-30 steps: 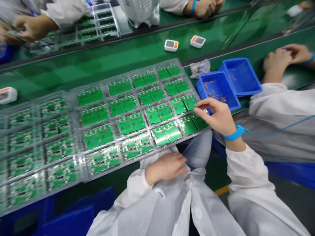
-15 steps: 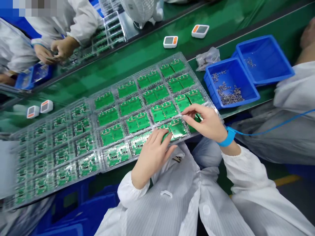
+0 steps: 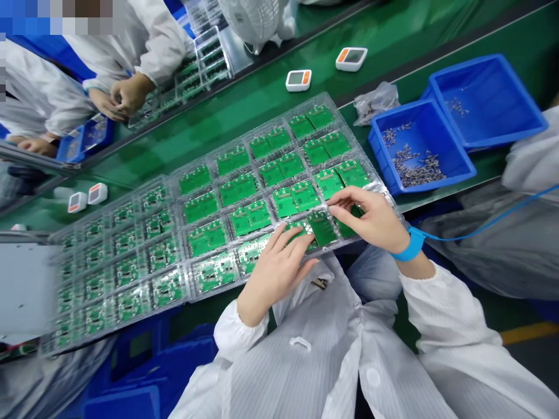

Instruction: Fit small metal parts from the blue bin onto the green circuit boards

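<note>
Green circuit boards (image 3: pixel 322 228) fill the pockets of a clear plastic tray (image 3: pixel 321 102) in front of me. My left hand (image 3: pixel 277 267) lies over the near row, its fingers spread and fingertips resting on or just above the boards there. My right hand (image 3: pixel 369 218), wearing a blue wrist strap (image 3: pixel 410 244), is at the tray's right part. Its thumb and index finger are pinched together by the upper right corner of a near-row board. Whatever is between those fingertips is too small to make out. Part of the rightmost near board (image 3: pixel 349 228) is hidden beneath this hand.
A second tray of populated boards (image 3: pixel 126 270) adjoins on the left. Blue bins (image 3: pixel 419 169) with small metal parts stand at right, beside a plastic bag (image 3: pixel 375 103). Small white timers (image 3: pixel 298 80) lie on the green belt (image 3: pixel 244 99). A co-worker's hands (image 3: pixel 128 96) work across it.
The view has shifted slightly, so the left tray and co-workers sit further right. The board between my hands looks darker, with less glare. Both hands keep nearly the same pose.
</note>
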A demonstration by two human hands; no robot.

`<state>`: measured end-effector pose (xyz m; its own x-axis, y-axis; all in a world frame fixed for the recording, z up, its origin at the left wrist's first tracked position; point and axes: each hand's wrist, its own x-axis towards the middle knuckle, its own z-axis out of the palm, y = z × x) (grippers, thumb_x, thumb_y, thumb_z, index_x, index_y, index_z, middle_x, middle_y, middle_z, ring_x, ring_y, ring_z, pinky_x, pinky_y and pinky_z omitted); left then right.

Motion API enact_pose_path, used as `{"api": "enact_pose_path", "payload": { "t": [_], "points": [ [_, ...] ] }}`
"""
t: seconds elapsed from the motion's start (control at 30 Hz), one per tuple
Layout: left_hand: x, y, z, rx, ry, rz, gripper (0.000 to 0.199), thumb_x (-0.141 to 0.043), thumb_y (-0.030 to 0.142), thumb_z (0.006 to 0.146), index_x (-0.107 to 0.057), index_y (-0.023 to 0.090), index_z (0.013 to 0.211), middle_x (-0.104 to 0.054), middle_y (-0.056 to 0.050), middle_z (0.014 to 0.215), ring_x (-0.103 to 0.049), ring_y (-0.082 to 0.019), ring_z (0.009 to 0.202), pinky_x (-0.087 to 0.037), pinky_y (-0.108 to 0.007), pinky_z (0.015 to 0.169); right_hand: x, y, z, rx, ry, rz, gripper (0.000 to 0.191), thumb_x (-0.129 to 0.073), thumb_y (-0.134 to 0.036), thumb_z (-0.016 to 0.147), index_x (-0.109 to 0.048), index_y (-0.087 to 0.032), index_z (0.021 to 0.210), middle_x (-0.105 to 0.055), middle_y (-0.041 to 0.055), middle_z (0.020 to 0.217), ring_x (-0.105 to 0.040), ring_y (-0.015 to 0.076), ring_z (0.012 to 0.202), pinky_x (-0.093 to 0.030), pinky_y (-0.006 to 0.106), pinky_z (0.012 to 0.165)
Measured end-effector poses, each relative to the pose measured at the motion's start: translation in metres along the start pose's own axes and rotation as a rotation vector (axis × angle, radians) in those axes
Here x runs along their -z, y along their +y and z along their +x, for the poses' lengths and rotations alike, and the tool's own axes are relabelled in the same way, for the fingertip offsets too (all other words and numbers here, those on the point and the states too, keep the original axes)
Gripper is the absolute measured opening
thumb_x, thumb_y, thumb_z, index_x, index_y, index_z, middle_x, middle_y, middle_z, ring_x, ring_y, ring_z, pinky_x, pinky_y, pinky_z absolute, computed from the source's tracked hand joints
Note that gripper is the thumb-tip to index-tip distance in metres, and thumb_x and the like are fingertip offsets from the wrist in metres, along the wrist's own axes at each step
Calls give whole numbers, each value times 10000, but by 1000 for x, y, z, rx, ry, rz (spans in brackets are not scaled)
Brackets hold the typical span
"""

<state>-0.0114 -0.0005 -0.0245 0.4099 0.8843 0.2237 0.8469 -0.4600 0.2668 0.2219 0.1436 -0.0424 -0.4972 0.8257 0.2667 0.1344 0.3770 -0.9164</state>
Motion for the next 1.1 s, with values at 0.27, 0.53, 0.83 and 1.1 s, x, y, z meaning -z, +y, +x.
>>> {"api": "enact_pose_path", "payload": {
  "t": [0.27,0.53,0.83,1.1],
  "points": [
    [7,1,-5,49,224,56,241,-773,286,1086,-660,226,1290,-780,-115,1170,-773,-299,1191,-688,-479,1010,-2,2,-6,-42,-54,33,160,-737,-422,1110,-759,-274,1167,-866,12,898,-845,224,819,-670,350,758],
    [0,12,-9,274,326,-9,407,-638,55,1092,-620,219,1465,-646,-184,1513,-707,-297,1419,-710,-438,1057,-1,-4,-6,-31,-72,-3,106,-740,-355,1101,-760,-265,1153,-881,38,1036,-865,234,947,-696,347,826],
    [-8,17,-9,342,277,-193,642,-603,87,1128,-429,269,1719,-705,-155,1558,-725,-275,1456,-683,-452,1174,-3,-2,-5,80,-73,-137,62,-786,-302,1058,-791,-251,1093,-846,36,1006,-812,209,871,-671,314,804],
    [-7,17,-9,314,254,-223,589,-484,14,1121,-536,253,1657,-742,-136,1414,-771,-233,1278,-684,-389,1062,-4,-3,-7,127,-78,-211,58,-744,-278,1082,-784,-243,1107,-852,47,1023,-813,215,881,-646,318,765]
  ]
}}
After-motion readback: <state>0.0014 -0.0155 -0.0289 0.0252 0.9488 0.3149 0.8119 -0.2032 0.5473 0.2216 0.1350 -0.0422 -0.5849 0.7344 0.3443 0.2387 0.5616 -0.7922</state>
